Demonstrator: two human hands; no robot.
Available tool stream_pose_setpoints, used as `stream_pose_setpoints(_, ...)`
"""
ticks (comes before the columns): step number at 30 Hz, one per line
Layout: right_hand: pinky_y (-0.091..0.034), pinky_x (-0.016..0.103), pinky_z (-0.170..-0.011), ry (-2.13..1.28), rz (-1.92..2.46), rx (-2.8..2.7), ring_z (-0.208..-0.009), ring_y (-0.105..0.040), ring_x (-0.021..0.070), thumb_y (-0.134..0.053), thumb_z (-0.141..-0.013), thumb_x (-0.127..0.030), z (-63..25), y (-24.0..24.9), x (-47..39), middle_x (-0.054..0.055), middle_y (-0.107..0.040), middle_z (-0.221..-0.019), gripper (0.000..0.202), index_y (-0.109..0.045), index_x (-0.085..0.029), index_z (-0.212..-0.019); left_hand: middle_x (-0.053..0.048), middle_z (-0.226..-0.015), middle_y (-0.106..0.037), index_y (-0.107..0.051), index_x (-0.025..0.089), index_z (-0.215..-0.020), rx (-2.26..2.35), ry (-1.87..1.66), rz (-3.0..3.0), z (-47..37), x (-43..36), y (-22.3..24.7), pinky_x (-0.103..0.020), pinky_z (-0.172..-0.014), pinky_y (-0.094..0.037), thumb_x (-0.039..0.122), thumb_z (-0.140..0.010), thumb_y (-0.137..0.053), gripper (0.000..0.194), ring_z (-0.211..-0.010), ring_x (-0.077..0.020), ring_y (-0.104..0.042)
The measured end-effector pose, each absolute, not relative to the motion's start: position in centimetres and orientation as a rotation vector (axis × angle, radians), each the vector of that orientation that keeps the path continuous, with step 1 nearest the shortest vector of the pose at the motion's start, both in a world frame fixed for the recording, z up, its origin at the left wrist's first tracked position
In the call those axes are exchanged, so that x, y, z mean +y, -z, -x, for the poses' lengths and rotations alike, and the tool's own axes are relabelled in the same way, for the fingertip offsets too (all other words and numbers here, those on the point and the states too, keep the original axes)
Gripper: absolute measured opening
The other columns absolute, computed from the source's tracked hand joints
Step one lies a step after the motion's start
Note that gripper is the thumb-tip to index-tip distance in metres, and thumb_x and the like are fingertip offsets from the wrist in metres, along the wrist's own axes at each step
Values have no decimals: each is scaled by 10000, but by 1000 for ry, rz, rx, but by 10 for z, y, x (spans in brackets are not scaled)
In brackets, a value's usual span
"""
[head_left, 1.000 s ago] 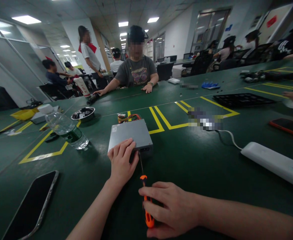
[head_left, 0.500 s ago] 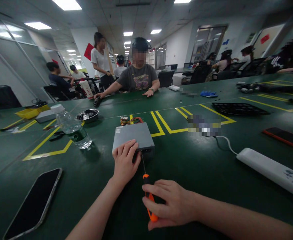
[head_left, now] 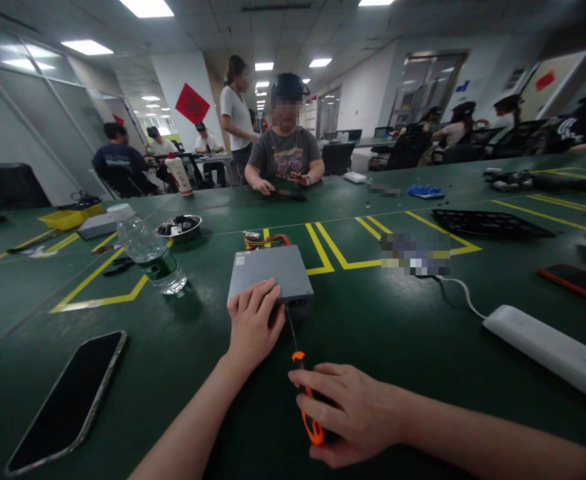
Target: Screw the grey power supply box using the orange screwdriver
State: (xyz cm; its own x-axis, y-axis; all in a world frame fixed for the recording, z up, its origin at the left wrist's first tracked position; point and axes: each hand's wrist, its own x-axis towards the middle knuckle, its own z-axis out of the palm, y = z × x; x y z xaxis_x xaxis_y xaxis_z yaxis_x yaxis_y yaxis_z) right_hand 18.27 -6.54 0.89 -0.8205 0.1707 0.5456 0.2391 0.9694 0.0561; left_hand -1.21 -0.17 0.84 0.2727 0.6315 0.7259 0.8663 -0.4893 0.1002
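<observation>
A grey metal box (head_left: 267, 267), with a bundle of coloured wires (head_left: 265, 241) behind it, lies on the green table (head_left: 213, 413). My left hand (head_left: 255, 323) grips the box at its near left corner, fingers on top and thumb at the front face. In my right hand (head_left: 345, 413) is an orange and black screwdriver (head_left: 313, 419). Its thin shaft reaches to the front face of the box beside my left thumb; the exact contact spot is too small to tell.
A phone (head_left: 67, 403) lies at the near left. Behind it stand a water bottle (head_left: 155, 257) and a metal bowl (head_left: 193, 230). A white power strip (head_left: 547, 350) is at the right. Across the table sits a person (head_left: 287, 150).
The view has shifted slightly. The person across the table has drawn a hand in from the left, with a dark object now before them. My hands keep their hold on box and screwdriver.
</observation>
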Motion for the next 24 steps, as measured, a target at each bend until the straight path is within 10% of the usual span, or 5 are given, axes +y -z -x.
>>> stream_pose_setpoints(24,-505,330,-730,87,282,-2514,-816,-621,202,-480,-834,-482,-182,-15,-61,143,-607,-993,382,-523,-159,-1032,-38,-1190,-577,-511,250,-1083,-1394,1024,2246,12,-2,-8,-409,-855,-273,253,-803,-533,281,-1091,-224,-494)
